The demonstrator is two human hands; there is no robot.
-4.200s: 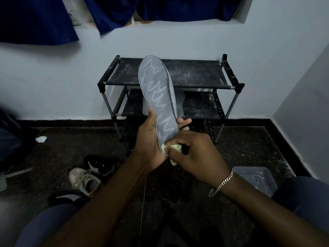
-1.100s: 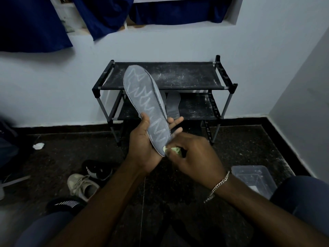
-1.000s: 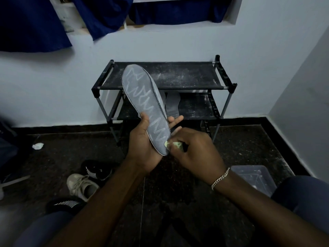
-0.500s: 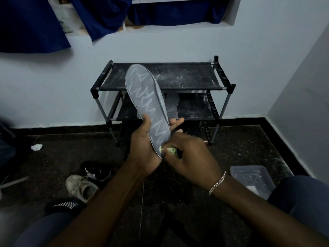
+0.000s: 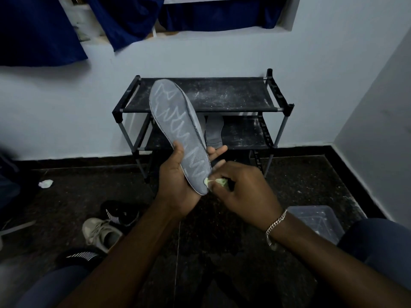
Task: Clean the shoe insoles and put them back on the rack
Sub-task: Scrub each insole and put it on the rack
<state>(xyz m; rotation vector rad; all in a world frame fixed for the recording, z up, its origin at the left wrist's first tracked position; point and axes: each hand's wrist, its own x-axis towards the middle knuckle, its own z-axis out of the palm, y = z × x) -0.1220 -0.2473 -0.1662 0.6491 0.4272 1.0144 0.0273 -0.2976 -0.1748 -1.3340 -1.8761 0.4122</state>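
A grey insole (image 5: 175,127) with pale zigzag marks stands tilted, toe up, in front of the black shoe rack (image 5: 224,94). My left hand (image 5: 178,185) grips its heel end from the left, thumb on the face and fingers behind. My right hand (image 5: 242,192) pinches a small pale green wipe (image 5: 219,181) against the heel's right edge. A second grey insole (image 5: 214,132) lies on the rack's lower shelf, partly hidden behind the held one.
Several shoes lie on the dark floor at the left: a beige sneaker (image 5: 101,233) and black striped ones (image 5: 120,213). A clear plastic tub (image 5: 315,223) sits at the right by my knee. A crumpled white scrap (image 5: 45,183) lies far left. Blue cloth hangs above.
The wipe has kept working around the insole's heel, shifting slightly along its right edge. The insole's tilt has wobbled a little left and back. My left hand's grip is unchanged.
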